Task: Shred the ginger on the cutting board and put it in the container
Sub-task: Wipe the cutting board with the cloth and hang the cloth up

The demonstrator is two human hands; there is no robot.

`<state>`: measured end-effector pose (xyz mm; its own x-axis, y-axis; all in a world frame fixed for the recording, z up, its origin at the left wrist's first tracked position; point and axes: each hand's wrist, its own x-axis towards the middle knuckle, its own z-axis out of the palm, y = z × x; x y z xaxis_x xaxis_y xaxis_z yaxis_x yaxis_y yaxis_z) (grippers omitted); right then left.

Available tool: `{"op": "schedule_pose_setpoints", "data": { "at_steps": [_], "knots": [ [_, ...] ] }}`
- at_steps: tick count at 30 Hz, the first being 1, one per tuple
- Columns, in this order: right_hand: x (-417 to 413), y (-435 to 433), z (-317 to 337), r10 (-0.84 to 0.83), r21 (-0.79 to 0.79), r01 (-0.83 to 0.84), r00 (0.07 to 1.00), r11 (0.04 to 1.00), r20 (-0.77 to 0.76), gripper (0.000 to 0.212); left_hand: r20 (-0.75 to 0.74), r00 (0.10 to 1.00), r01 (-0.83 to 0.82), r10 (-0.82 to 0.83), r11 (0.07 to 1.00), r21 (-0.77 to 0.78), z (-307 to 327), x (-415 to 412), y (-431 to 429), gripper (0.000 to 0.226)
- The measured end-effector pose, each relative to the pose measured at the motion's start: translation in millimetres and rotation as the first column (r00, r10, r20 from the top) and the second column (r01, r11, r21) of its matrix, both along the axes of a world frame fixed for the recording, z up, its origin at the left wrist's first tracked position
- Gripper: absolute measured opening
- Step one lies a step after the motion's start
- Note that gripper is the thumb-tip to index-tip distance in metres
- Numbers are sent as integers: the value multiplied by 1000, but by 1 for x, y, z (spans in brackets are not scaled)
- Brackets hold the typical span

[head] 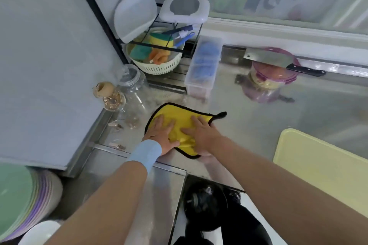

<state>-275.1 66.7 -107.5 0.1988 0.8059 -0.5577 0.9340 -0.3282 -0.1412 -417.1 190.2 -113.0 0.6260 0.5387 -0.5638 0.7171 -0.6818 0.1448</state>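
A stack of pastel plates [22, 193] sits nearest, at the lower left. On the steel counter [258, 125] both hands press a yellow cloth [179, 117] flat: left hand [161, 135] and right hand [201, 135] side by side, each grip spread, fingers straight. The pale yellow cutting board [318, 165] lies to the right, well apart. Farther back stand a clear glass jar [131, 83], a long clear box [205, 63] of blue items and a white basket [157, 65] holding sponges. Farthest right, the round purple-rimmed container [266, 79] holds pale yellow matter – apparently the ginger [264, 84], though blurred – with a cleaver [270, 58] lying across its top.
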Motion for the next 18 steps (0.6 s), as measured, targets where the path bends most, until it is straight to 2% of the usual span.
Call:
{"op": "schedule_pose_setpoints", "data": {
  "at_steps": [2, 5, 9, 12, 14, 18],
  "knots": [
    [-15, 17, 2, 105, -17, -104, 994, 994, 28, 93, -22, 997, -70, 72, 995, 64, 2, -16, 1, 89],
    [-40, 28, 4, 149, 24, -148, 989, 989, -14, 95, -15, 989, -145, 147, 982, 122, 12, -38, 1, 83],
    [-55, 5, 3, 163, 152, -156, 986, 976, -31, 72, -38, 993, -111, 116, 989, 99, 21, -58, -14, 70],
    [-36, -39, 5, 67, 127, -66, 998, 990, -7, 57, 33, 999, -37, 39, 998, -52, 19, -54, -40, 69],
    [-18, -76, 9, -35, 73, 32, 999, 997, 38, 58, 101, 995, 12, 2, 990, -142, 16, -42, -65, 65],
    [-7, -138, 16, -199, -26, 201, 978, 979, 60, 61, 180, 971, 186, -155, 968, -169, 8, -12, -120, 51]
  ]
}}
